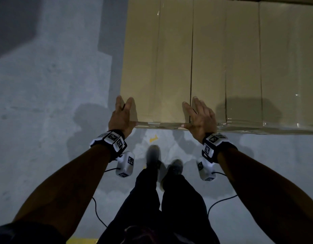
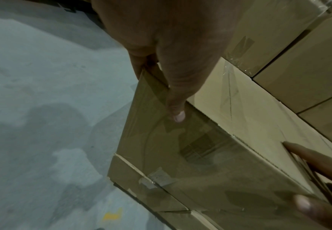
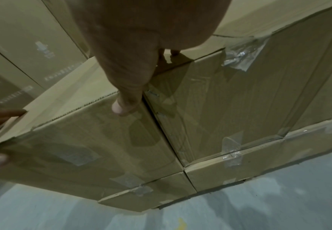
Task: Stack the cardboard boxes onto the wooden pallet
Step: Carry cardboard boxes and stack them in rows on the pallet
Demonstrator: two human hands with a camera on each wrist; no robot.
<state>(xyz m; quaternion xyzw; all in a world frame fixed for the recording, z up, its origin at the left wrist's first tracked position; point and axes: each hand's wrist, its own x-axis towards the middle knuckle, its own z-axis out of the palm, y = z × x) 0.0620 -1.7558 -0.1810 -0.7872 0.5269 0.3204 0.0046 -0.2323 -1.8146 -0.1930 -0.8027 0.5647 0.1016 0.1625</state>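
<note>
A long cardboard box lies at the left end of the top layer of a stack of like boxes. My left hand is at its near left corner, with straight fingers along the left side and top and the thumb flat on the front face. At its near right corner, by the seam with the neighbouring box, is my right hand. Its fingers lie straight on top and its thumb presses the front face. No pallet shows in any view.
More taped boxes fill the stack to the right and below. Grey concrete floor lies open to the left. My feet stand close to the stack, near a yellow floor mark. Cables hang from both wrist cameras.
</note>
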